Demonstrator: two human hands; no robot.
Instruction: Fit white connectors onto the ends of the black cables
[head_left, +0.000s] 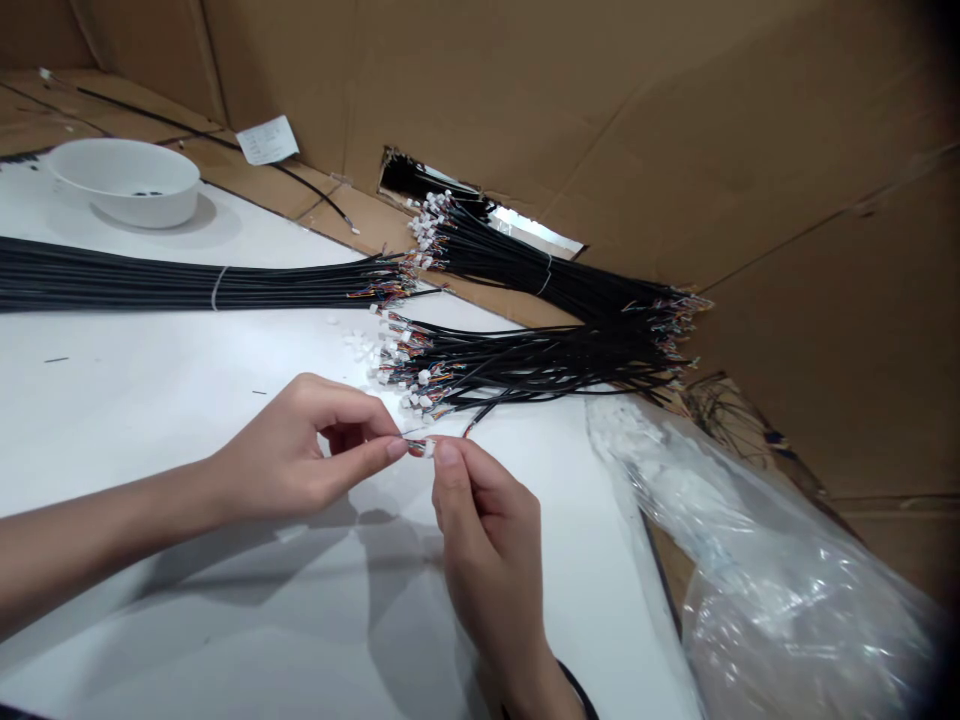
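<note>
My left hand [304,455] and my right hand [480,525] meet fingertip to fingertip over the white table [150,400]. Both pinch the end of one thin black cable with a small white connector [420,446] and coloured wires. That cable runs back to a loose pile of black cables with white connectors [510,365] just beyond my fingers. Several loose white connector housings [360,345] lie scattered near the pile.
A long tied bundle of black cables [187,285] lies across the left. Another tied bundle [525,265] rests against the cardboard wall [675,120]. A white bowl [124,180] sits far left. A clear plastic bag [750,540] of white parts lies at the right.
</note>
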